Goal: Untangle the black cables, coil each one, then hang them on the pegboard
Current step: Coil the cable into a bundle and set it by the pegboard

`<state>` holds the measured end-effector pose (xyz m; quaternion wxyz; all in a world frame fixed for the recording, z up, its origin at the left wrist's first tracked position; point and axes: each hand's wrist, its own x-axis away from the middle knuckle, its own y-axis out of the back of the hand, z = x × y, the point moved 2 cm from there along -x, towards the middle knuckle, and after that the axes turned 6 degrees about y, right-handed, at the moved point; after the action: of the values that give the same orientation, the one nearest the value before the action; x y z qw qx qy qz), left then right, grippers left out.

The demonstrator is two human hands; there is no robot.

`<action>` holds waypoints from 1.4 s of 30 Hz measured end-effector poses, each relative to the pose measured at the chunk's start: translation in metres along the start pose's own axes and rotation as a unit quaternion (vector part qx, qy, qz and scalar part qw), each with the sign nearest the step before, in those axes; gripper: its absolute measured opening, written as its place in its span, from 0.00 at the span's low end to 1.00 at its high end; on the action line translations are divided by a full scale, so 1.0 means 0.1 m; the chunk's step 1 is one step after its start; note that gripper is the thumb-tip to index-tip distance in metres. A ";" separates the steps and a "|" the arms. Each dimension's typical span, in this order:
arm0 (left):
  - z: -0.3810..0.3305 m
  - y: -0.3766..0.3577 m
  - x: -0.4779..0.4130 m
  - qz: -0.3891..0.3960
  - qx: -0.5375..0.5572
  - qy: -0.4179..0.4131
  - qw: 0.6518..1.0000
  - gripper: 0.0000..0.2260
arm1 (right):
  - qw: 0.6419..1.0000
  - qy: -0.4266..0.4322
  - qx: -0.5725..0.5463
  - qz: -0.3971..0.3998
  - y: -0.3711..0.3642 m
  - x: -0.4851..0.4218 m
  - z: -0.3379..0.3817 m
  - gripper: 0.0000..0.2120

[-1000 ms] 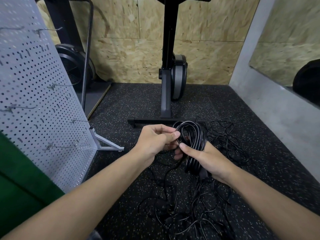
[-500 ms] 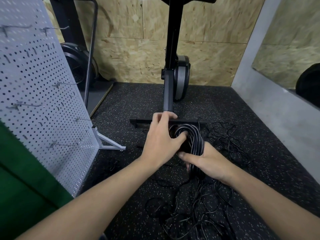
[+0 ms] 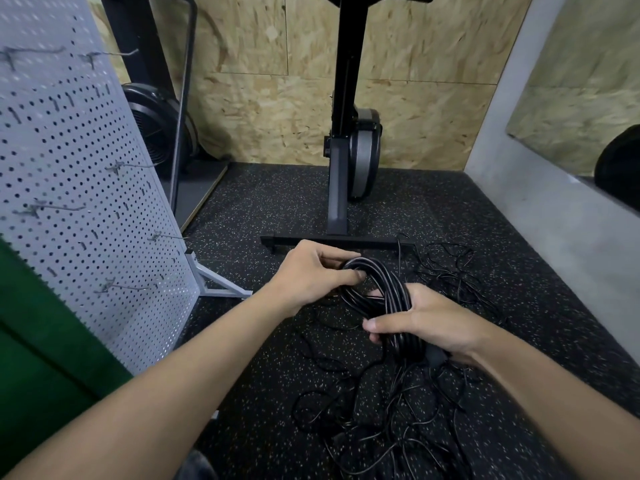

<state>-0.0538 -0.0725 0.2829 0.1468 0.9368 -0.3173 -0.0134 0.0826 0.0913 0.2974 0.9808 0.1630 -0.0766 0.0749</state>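
A coil of thick black cable [image 3: 384, 292] is held above the floor at the centre. My right hand [image 3: 429, 323] grips the lower part of the coil, thumb across the strands. My left hand [image 3: 311, 275] pinches the coil's upper left loop with curled fingers. Below and to the right, a tangle of thin black cables [image 3: 391, 420] lies spread on the speckled floor. The white pegboard [image 3: 79, 188] stands at the left on a metal foot, with several bare wire hooks [image 3: 128, 287] sticking out.
A black exercise machine [image 3: 346, 140] stands just behind the hands, its base bar [image 3: 332, 241] across the floor. A fan-wheel machine [image 3: 156, 129] sits behind the pegboard. A grey wall [image 3: 554, 216] runs along the right. Something green [image 3: 41, 341] fills the lower left.
My left hand has shifted from covering the coil's top to pinching its upper left loop. The coil and my right hand have stayed about where they were.
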 end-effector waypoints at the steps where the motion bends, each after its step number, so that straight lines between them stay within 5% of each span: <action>1: -0.01 0.00 -0.01 -0.005 0.017 0.010 1.000 0.16 | 1.000 -0.003 0.011 0.006 0.01 0.00 0.01 0.08; 7: -0.16 0.05 -0.06 -0.043 0.037 -0.018 0.998 0.22 | 0.997 0.029 0.004 -0.069 0.04 -0.09 0.02 0.10; 12: 0.06 -0.12 0.08 0.091 0.165 0.071 0.980 0.27 | 0.985 0.060 -0.092 -0.134 0.15 -0.06 -0.12 0.12; 15: 0.28 -0.28 0.14 0.190 0.049 0.110 0.974 0.19 | 0.960 0.051 -0.186 -0.205 0.27 -0.06 -0.15 0.17; 17: 0.36 -0.42 0.19 0.239 -0.081 0.086 0.964 0.13 | 0.945 0.063 -0.224 -0.231 0.28 -0.07 -0.14 0.12; 21: 0.41 -0.62 0.21 0.232 -0.170 0.031 0.957 0.07 | 0.931 0.059 -0.251 -0.259 0.29 -0.10 -0.14 0.09; 25: 0.35 -0.60 0.18 0.185 -0.179 0.028 0.966 0.05 | 0.927 0.017 -0.114 -0.357 0.51 -0.10 -0.31 0.12; 28: 0.20 -0.64 0.17 0.103 -0.277 -0.060 0.953 0.07 | 0.919 -0.011 0.046 -0.392 0.58 -0.05 -0.35 0.16; 34: -0.13 -0.58 0.18 0.034 -0.347 -0.256 0.902 0.08 | 0.949 -0.030 0.224 -0.219 0.50 -0.12 -0.39 0.21; 39: -0.27 -0.38 0.19 -0.014 -0.275 -0.269 0.923 0.18 | 0.983 -0.029 0.174 -0.048 0.30 -0.06 -0.23 0.36; 42: -0.31 -0.34 0.19 0.002 -0.248 -0.298 0.922 0.15 | 0.986 -0.037 0.151 0.066 0.19 -0.03 -0.17 0.24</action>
<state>-0.0145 -0.0501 0.3041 0.2735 0.8225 -0.3348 -0.3695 0.0787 0.1143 0.2866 0.9345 0.3061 -0.1110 0.1440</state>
